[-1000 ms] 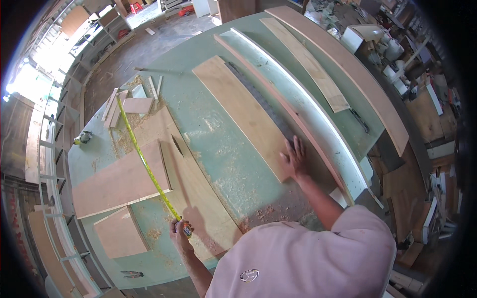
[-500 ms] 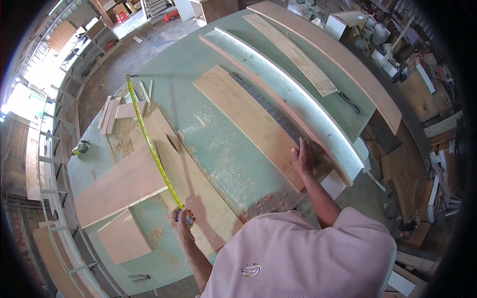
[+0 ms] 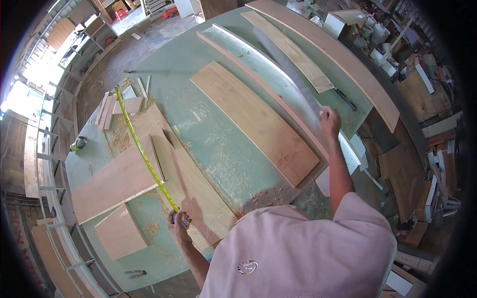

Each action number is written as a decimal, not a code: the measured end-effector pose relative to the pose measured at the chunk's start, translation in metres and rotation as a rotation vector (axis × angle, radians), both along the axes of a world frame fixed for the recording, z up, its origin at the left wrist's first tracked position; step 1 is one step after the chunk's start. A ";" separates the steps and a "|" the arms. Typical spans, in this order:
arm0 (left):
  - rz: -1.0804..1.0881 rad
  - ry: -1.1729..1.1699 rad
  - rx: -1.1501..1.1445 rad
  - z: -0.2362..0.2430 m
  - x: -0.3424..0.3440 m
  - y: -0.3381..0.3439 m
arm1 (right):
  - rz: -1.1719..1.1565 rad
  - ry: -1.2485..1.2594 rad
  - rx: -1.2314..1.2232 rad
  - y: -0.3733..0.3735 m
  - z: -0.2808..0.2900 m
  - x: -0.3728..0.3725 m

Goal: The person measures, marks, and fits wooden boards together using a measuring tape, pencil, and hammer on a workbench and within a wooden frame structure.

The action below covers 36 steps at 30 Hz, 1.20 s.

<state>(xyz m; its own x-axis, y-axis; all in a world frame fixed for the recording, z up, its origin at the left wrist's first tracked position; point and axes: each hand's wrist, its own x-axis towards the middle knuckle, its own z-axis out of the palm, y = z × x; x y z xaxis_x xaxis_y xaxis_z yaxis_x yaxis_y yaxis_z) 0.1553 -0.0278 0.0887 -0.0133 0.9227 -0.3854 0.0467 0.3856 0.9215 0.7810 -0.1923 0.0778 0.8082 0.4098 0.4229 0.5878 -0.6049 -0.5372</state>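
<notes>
The left camera of a head-worn pair is looking down past the person's shirt (image 3: pixel 298 253), which is filling the lower edge close up. Its fisheye lens is facing forward and downward over the green surface (image 3: pixel 171 94), spreading it across the middle and bending its far edge into a curve. It is taking in the left hand (image 3: pixel 180 226) low down and the right hand (image 3: pixel 330 121) higher up. Farther off, the floor (image 3: pixel 149 42) is showing at the top, shelving (image 3: pixel 58 149) is curving along the left, and blackness is closing round the corners.

V. blurry strip (image 3: pixel 286 63), R hand (image 3: pixel 329 120)
</notes>
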 end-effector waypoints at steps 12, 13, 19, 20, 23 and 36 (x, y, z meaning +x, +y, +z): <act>-0.042 0.016 0.030 0.006 0.022 0.003 | 0.531 -0.057 -0.440 0.050 -0.060 -0.167; -0.046 0.020 0.020 0.004 0.021 0.002 | 0.532 -0.056 -0.433 0.053 -0.063 -0.170; -0.049 0.064 -0.015 -0.001 0.011 -0.005 | 0.489 -0.152 -0.367 0.075 -0.068 -0.155; -0.044 0.052 -0.024 -0.003 0.010 -0.005 | 0.483 -0.166 -0.360 0.079 -0.068 -0.150; -0.043 0.045 -0.026 -0.006 0.011 -0.002 | 0.472 -0.196 -0.314 0.088 -0.069 -0.134; -0.308 0.415 0.068 0.008 -0.031 0.048 | 0.476 -0.021 -0.011 0.124 -0.062 -0.156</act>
<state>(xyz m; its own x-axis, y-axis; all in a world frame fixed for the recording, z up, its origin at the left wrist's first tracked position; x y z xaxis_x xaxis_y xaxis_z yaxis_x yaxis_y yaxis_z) 0.1246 0.0198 0.0967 0.1237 0.9308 -0.3440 0.5153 0.2361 0.8239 0.6248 -0.0680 0.0156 0.5209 0.7369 0.4309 0.8116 -0.2711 -0.5174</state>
